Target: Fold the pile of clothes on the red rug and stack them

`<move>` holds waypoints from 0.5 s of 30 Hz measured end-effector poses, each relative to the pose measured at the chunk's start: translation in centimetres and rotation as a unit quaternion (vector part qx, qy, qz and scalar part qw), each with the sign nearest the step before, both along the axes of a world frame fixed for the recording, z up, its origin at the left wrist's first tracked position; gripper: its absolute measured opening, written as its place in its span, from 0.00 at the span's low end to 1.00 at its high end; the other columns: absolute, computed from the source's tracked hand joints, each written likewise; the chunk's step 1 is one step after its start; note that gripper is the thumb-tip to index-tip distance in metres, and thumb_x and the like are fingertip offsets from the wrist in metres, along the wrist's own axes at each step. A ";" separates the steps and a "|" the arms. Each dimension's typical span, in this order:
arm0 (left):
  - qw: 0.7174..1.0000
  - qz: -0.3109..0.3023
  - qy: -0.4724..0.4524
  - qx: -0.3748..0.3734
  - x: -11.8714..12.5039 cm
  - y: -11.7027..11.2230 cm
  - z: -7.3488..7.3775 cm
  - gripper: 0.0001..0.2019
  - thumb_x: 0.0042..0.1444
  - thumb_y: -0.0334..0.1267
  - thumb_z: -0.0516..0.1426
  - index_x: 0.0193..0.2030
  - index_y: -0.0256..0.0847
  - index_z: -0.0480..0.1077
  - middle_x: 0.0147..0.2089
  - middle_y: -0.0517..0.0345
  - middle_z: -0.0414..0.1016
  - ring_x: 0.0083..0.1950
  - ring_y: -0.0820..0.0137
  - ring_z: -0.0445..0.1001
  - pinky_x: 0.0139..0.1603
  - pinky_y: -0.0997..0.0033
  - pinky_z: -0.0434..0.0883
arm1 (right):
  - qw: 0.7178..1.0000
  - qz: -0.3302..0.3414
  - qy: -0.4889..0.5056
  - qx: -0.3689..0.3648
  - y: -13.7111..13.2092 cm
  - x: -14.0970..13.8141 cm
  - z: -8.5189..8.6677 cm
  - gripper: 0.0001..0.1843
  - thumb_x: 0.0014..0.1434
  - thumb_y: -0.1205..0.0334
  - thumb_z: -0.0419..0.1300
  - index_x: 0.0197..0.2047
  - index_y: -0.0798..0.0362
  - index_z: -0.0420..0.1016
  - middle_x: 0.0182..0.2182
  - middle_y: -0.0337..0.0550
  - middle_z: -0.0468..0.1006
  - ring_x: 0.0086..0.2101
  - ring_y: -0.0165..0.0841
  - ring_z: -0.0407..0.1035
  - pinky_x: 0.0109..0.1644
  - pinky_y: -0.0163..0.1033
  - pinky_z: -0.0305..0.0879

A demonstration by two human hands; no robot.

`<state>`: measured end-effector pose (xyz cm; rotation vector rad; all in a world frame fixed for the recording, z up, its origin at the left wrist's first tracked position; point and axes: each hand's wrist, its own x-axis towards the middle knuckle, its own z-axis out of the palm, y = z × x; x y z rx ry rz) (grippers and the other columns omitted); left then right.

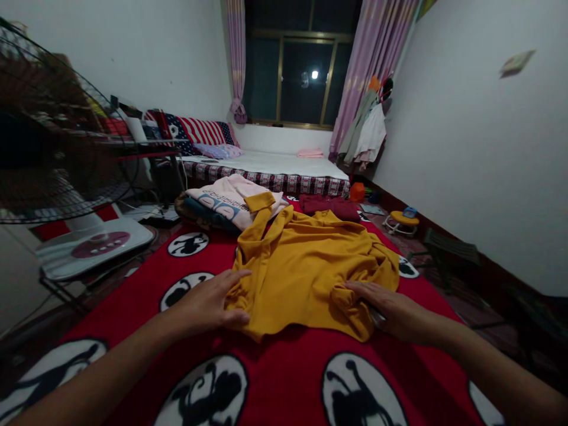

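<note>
A mustard-yellow garment (302, 266) lies crumpled on a red blanket (275, 378) printed with black-and-white round cartoon patches. My left hand (213, 302) rests on the garment's left edge, fingers stretched toward it and thumb under the cloth hem. My right hand (390, 307) lies flat at the garment's lower right corner, fingers extended over a bunched fold. One long sleeve (260, 216) stretches up and away toward a pile of folded clothes (231, 204), pink on top with a dark teal piece beneath.
A standing fan (57, 136) with its white base (93, 245) is at the left. A low mattress (266, 168) lies under the dark window (302, 77). Clothes hang at the right wall (368, 130). A dark red cloth (331, 207) and small toys (402, 219) sit on the floor.
</note>
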<state>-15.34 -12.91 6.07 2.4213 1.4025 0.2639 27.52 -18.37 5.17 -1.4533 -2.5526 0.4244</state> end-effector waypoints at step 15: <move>0.991 0.016 -0.130 -0.028 -1.0 1.9 0.8 0.21 0.38 0.26 0.50 0.39 0.43 0.73 0.36 0.57 0.76 0.39 0.63 0.77 0.37 0.70 0.70 | 0.946 -0.258 0.126 0.148 1.6 0.5 -0.1 0.12 0.56 0.61 0.51 0.39 0.51 0.75 0.42 0.51 0.78 0.44 0.43 0.72 0.47 0.47 0.68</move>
